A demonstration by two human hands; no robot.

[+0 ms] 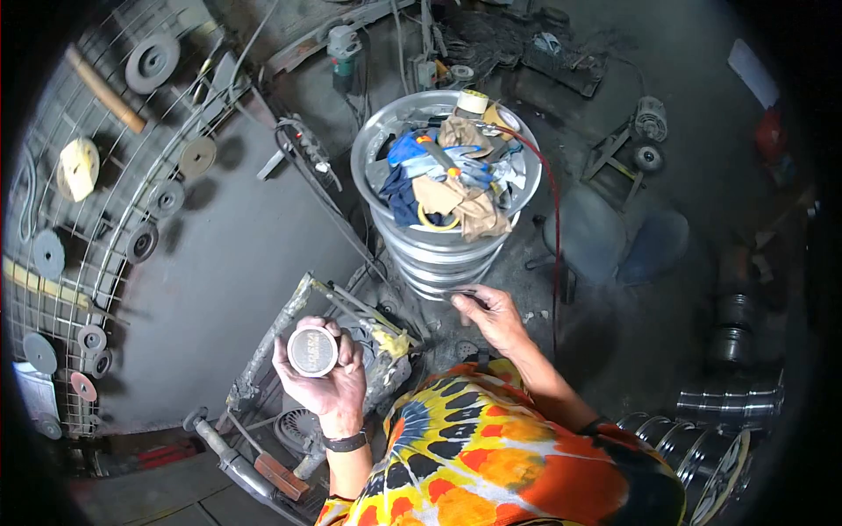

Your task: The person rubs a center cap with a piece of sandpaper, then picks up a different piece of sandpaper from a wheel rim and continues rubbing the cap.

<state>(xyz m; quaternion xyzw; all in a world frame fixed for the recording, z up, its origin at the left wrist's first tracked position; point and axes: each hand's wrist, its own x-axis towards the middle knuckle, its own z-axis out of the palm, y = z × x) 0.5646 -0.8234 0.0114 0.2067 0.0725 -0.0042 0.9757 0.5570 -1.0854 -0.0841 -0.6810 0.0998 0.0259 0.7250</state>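
Observation:
My left hand (326, 377) holds a round grey disc-shaped part (312, 351) up in front of me, its flat face turned toward the camera with dark lettering on it. A black watch sits on that wrist. My right hand (491, 316) reaches forward and pinches a thin dark tool or rod (463, 295) between its fingertips, close to the base of a stack of shiny metal wheel rims (438, 254). The two hands are apart, about a forearm's width from each other.
Rags, gloves and tape (456, 167) fill the top rim. A wire wall rack (79, 219) at left carries grinding discs and a hammer. A dirty metal stand (289, 351) lies below my left hand. More rims (719, 438) are at right, a stool (588, 232) beyond.

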